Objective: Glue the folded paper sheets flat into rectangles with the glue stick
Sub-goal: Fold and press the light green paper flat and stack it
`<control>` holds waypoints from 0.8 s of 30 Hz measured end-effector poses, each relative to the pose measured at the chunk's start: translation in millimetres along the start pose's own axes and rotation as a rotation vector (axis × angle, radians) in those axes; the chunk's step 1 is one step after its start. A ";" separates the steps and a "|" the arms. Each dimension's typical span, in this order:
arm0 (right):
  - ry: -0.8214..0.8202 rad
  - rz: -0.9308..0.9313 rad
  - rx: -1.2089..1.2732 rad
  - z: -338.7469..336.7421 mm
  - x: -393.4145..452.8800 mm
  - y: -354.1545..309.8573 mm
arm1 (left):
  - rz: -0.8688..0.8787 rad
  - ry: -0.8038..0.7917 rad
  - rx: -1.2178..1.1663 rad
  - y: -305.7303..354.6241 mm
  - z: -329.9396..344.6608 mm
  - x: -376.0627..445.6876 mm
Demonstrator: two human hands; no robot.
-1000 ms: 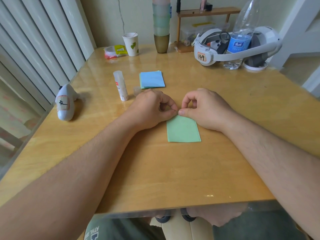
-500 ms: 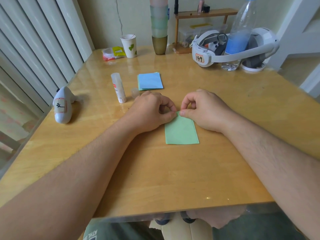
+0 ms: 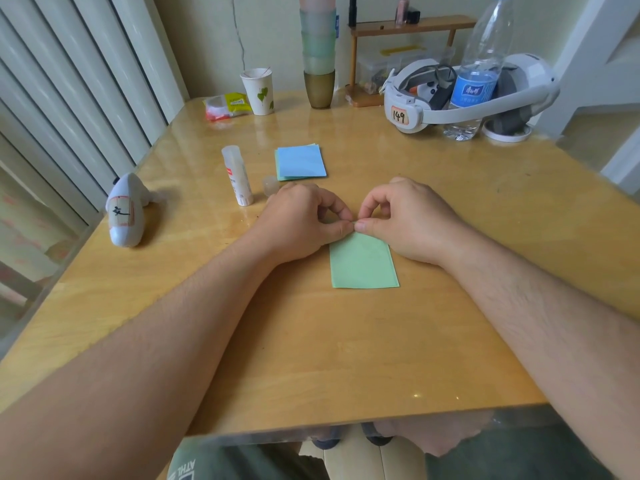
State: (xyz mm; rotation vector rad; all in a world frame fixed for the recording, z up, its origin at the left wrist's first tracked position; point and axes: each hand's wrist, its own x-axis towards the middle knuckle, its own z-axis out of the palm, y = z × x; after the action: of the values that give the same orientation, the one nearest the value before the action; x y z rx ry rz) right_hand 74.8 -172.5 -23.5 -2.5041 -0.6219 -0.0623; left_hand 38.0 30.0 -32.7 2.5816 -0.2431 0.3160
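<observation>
A folded green paper sheet (image 3: 363,263) lies flat on the wooden table (image 3: 346,358) in front of me. My left hand (image 3: 300,220) and my right hand (image 3: 408,220) meet at its far edge, each pinching that edge between thumb and forefinger. The hands cover the sheet's far corners. A white glue stick (image 3: 237,175) stands upright to the left of my left hand, with its clear cap (image 3: 270,186) lying beside it. Behind the hands sits a small stack of folded sheets, blue on top of green (image 3: 300,161).
A white shark-shaped toy (image 3: 125,211) lies near the table's left edge. At the back stand a paper cup (image 3: 258,91), a snack packet (image 3: 227,106), stacked tumblers (image 3: 319,57), a white headset (image 3: 464,95), a water bottle (image 3: 479,71) and a small wooden shelf (image 3: 408,29).
Both hands have stayed at the green sheet's far edge, with only slight finger shifts. The sheet has not moved on the table.
</observation>
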 end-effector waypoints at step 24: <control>0.071 0.073 0.034 1.0 4.1 1.7 | -0.074 0.036 -0.044 0.4 -2.0 -1.9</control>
State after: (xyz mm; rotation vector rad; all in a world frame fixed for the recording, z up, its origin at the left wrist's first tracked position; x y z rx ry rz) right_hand 79.2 -171.5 -24.6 -2.4779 -0.4984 -0.1124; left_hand 35.7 30.9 -31.3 2.5324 -0.1403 0.3258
